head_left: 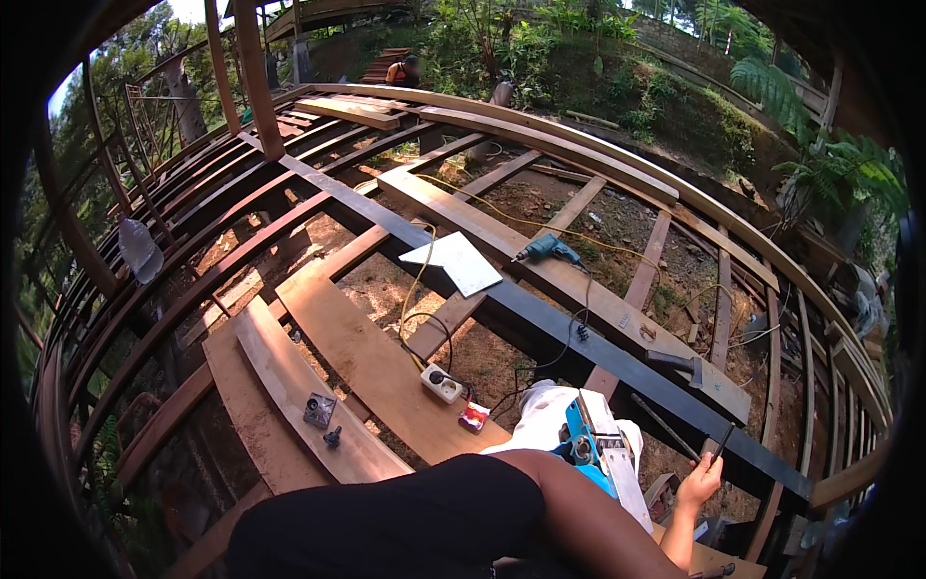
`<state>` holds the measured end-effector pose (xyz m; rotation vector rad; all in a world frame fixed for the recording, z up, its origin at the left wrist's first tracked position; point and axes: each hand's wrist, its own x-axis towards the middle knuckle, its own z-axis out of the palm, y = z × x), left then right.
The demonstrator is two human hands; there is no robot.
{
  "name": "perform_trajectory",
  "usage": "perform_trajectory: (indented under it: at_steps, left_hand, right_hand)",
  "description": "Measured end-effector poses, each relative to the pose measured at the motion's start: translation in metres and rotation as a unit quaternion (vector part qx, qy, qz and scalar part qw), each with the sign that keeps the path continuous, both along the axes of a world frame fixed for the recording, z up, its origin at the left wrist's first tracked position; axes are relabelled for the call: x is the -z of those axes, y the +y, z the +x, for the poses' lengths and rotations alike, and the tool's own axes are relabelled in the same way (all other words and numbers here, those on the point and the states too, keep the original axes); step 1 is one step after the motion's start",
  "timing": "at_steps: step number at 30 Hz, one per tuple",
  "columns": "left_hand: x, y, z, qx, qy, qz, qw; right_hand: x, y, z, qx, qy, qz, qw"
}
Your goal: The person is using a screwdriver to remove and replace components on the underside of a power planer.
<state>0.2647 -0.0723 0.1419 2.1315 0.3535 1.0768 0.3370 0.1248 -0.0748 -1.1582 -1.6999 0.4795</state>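
My dark-sleeved arm crosses the lower middle toward the lower right, where its elbow runs out of view. My left hand point(696, 484) shows to the right of my lap, its fingers closed around a thin dark rod-shaped tool point(727, 438). A long dark bar point(661, 423) slants down to the same hand; whether it is held cannot be told. Against my white-clad leg point(533, 422) rests a blue electric planer point(582, 446), its pale metal sole facing up. My right hand is out of view.
Wooden joists with open gaps surround me. On the beams lie a teal drill point(550, 250), a white angled board point(461, 262), a power socket point(442, 384), a red packet point(475, 416) and a hammer point(675, 365). Yellow cable point(540, 223) trails across. Another person point(397, 73) is far back.
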Motion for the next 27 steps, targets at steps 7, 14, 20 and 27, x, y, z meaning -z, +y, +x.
perform_trajectory:
  at_steps: [7,14,20,27]
  left_hand:
    - [0.005,0.003,-0.009,0.003,-0.002,0.021,1.000]
    - [0.008,0.005,-0.006,0.049,-0.019,0.056,0.997]
    - [-0.001,0.005,0.005,0.210,-0.114,0.142,0.961]
    - [0.032,0.047,-0.181,-0.239,-0.068,0.060,0.967]
  right_hand:
    - [0.011,-0.010,0.003,-0.013,0.009,-0.033,0.999]
    - [0.028,0.004,0.044,0.003,0.109,-0.105,0.988]
    - [0.020,0.001,0.062,-0.024,0.197,-0.111,0.974]
    - [-0.091,-0.008,0.082,-0.104,0.162,-0.159,0.968]
